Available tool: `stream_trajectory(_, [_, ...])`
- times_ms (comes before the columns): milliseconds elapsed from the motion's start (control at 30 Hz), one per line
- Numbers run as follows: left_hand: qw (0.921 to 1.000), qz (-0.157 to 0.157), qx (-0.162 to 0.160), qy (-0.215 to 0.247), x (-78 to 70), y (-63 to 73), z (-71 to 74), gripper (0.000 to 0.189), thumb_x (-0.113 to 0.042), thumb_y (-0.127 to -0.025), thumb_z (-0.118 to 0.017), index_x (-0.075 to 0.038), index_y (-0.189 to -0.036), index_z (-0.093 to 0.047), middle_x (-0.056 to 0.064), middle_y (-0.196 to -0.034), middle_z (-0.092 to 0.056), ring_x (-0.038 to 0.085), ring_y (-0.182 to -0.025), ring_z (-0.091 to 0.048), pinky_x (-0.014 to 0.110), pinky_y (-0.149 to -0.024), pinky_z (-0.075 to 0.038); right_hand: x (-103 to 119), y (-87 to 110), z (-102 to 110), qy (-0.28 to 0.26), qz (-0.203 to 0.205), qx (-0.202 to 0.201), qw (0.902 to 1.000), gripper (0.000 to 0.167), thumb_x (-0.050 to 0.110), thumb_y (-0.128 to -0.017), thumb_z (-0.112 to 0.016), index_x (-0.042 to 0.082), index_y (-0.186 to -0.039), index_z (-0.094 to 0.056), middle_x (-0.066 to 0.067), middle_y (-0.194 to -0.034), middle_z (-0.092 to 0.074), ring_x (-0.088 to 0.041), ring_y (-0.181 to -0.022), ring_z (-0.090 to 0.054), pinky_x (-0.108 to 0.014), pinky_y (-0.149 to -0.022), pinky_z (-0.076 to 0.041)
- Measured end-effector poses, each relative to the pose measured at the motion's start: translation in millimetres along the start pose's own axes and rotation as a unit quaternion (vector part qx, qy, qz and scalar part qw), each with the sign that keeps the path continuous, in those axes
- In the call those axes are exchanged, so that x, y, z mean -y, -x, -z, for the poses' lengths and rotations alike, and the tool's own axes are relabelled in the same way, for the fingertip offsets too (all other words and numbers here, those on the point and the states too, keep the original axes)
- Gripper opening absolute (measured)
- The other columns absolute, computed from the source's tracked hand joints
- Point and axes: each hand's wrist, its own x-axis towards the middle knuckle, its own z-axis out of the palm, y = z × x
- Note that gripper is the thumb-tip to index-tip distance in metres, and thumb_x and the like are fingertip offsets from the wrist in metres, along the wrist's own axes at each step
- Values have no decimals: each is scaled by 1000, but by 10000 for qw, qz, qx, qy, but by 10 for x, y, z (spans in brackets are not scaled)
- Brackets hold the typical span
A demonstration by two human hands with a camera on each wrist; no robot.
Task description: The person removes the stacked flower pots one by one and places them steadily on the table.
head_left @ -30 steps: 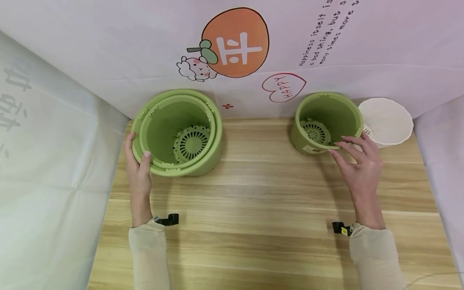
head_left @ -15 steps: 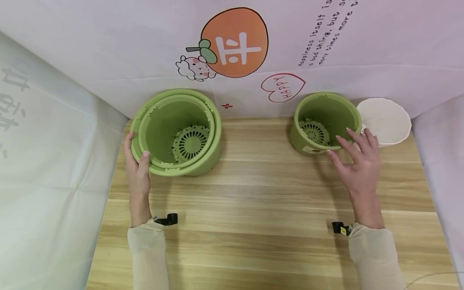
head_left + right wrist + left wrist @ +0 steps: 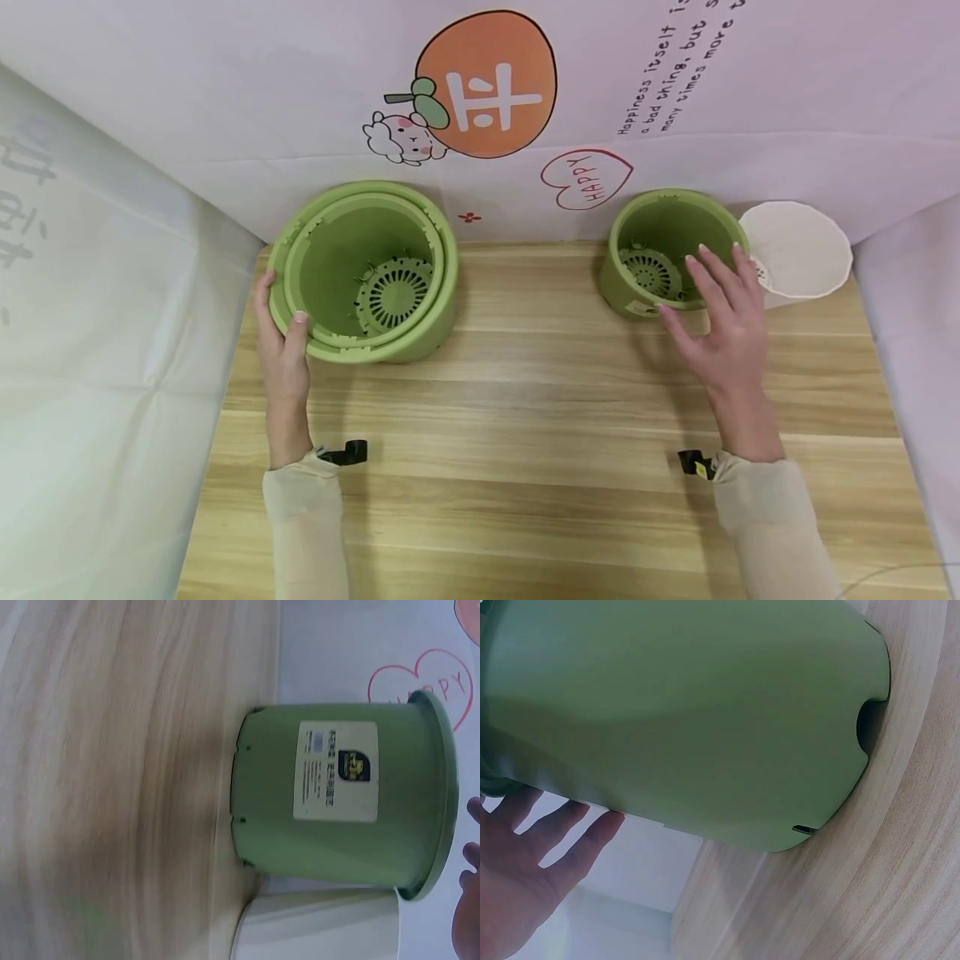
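Note:
Two green plastic flowerpots are nested at the left in the head view: a smaller pot (image 3: 330, 258) sits inside a larger flowerpot (image 3: 438, 321). My left hand (image 3: 285, 358) grips the larger pot's rim, thumb on top and fingers along the outer wall. The left wrist view shows those fingers (image 3: 592, 836) against the green side. At the right, another green flowerpot (image 3: 617, 287) stands upright, with a slotted bottom and a paper label (image 3: 337, 771). Over its near right rim hovers my right hand (image 3: 723, 333), fingers spread and holding nothing; in the right wrist view the fingertips are apart from the rim.
A white pot (image 3: 802, 250) stands right behind the green one, beside the right wall. Printed white cloth (image 3: 315, 100) closes off the back and sides of the wooden tabletop (image 3: 517, 450). A thin cord (image 3: 900, 568) lies at the lower right.
My right hand has let go of the right flowerpot's rim, spread its fingers and drifted slightly left. The left hand keeps its hold on the large pot.

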Motion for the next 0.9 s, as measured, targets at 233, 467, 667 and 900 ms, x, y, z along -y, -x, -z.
stream_trajectory(233, [9999, -5, 10, -107, 0, 6, -18, 61, -7, -94, -51, -14, -152, -34, 11, -157, -31, 38, -137, -42, 39, -102, -50, 1, -63, -71, -145, 210, -102, 9996, 55, 41, -79, -74, 1, -116, -71, -21, -120, -67, -40, -127, -53, -56, -115, -34])
stream_trajectory(467, [10000, -3, 29, -22, 3, 13, -5, 61, -6, -94, -51, -13, -152, -34, 12, -157, -31, 38, -136, -42, 37, -103, -50, 78, -103, -177, -217, 418, 308, 9984, 56, 43, -82, -72, 3, -121, -70, -20, -124, -66, -40, -129, -51, -57, -116, -31])
stream_trajectory(667, [10000, 51, 45, -31, 9, 16, 3, 60, -4, -94, -49, -13, -152, -33, 13, -156, -31, 38, -136, -43, 35, -101, -51, 172, -114, -274, -293, 589, 684, 9955, 55, 41, -87, -69, 3, -126, -67, -20, -128, -63, -41, -131, -48, -56, -116, -31])
stream_trajectory(900, [10000, -2, -26, -52, 13, 4, 11, 60, -3, -93, -49, -12, -151, -34, 11, -157, -30, 37, -137, -42, 36, -103, -50, 275, -136, -400, -454, 724, 1036, 9909, 55, 37, -89, -67, 3, -131, -63, -21, -133, -60, -41, -133, -46, -53, -115, -34])
